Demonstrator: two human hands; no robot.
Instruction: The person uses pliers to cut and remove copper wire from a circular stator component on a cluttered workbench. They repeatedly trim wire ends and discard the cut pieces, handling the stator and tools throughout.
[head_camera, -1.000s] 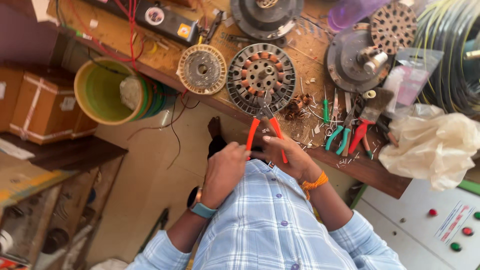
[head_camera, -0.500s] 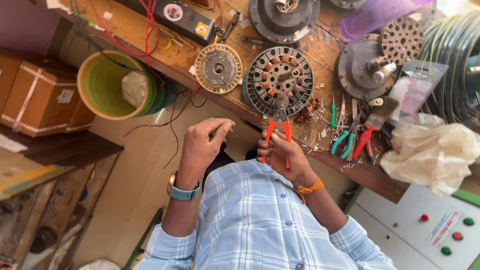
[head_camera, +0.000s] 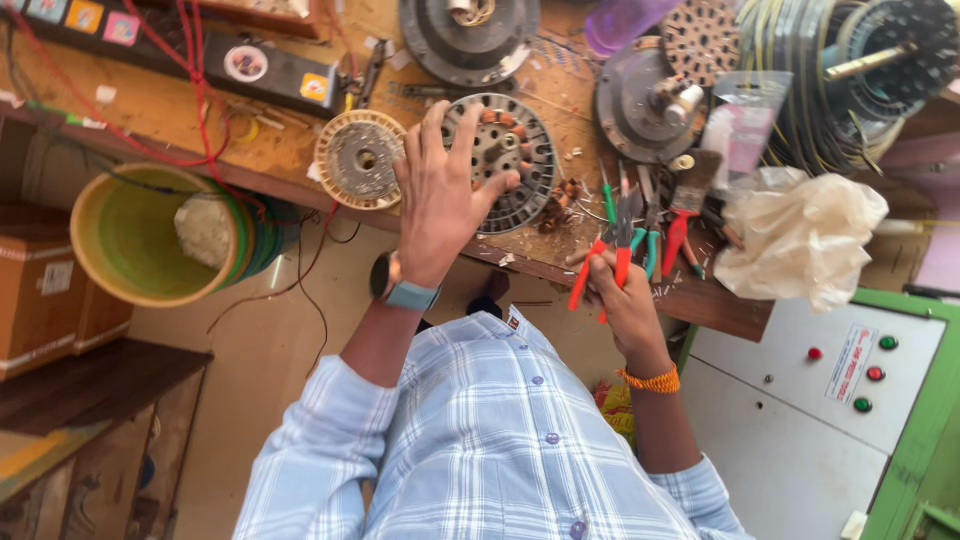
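While the left hand (head_camera: 440, 195) is spread wide with its fingers fanned out, it is laid over the round motor stator (head_camera: 505, 160) on the wooden workbench (head_camera: 250, 150), the thumb and fingertips touching the near-left part of its slotted ring. Copper-coloured windings are seen between the slots, just beyond the fingers. The right hand (head_camera: 625, 300) is closed around the red handles of a pair of pliers (head_camera: 608, 255), held just off the bench edge to the right of the stator and apart from it; the jaws are pointed up toward the clutter of tools. A smartwatch with a pale blue strap (head_camera: 400, 290) is worn on the left wrist, and an orange thread band (head_camera: 650, 380) is tied round the right one. Just left of the stator, a smaller cream-rimmed wound disc (head_camera: 358, 158) is lying flat. Green-handled and red-handled tools (head_camera: 665, 235) are scattered beside the pliers, near a crumpled pale plastic bag (head_camera: 800, 235). Further back, a dark motor housing (head_camera: 465, 30) and a second one with a shaft (head_camera: 650, 100) are set on the bench. A green bucket (head_camera: 140, 235) is seen below the bench at the left.
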